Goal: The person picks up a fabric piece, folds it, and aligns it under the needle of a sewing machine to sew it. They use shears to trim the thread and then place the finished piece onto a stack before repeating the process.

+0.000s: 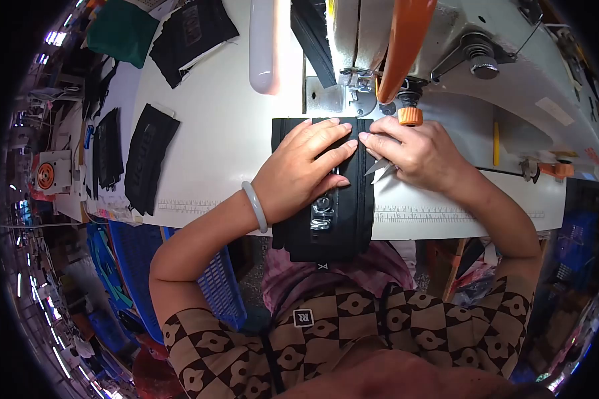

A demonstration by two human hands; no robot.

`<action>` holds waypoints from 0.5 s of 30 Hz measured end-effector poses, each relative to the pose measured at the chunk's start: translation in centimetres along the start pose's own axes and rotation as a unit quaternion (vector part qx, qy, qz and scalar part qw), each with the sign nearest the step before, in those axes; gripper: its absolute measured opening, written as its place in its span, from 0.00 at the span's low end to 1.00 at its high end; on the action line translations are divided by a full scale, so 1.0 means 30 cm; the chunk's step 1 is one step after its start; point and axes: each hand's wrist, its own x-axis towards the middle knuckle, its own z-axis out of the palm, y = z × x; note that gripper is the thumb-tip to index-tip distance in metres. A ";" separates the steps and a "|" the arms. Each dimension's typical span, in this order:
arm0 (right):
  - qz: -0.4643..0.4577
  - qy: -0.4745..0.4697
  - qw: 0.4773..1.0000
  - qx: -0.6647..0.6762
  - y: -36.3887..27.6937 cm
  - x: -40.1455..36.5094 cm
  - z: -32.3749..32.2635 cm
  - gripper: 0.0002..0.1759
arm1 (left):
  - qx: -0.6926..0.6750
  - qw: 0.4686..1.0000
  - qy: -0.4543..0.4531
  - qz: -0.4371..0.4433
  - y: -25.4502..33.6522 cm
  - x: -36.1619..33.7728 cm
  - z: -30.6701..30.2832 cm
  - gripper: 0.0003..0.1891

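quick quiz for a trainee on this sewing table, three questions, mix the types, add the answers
1. Multiple choice: the bare left hand lies on the oblong black fabric piece. What pokes out of the bare right hand?
a) a wooden spoon
b) small pointed metal blades
c) a red pencil

2. True or false: the smooth pale grey bangle is on the right wrist.

3. Fill in the blank: along the near edge of the smooth white table runs a printed ____ scale.

Key: 1 b; 2 false, it is on the left wrist; 3 ruler.
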 end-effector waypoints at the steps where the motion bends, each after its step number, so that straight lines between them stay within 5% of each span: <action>1: 0.006 -0.007 1.000 -0.001 -0.002 0.002 -0.005 0.13 | 0.013 1.000 -0.011 -0.008 0.006 0.004 -0.005 0.30; 15: 0.063 -0.062 0.995 -0.044 0.052 0.021 -0.010 0.22 | 0.028 0.999 0.001 -0.030 -0.060 0.059 -0.007 0.28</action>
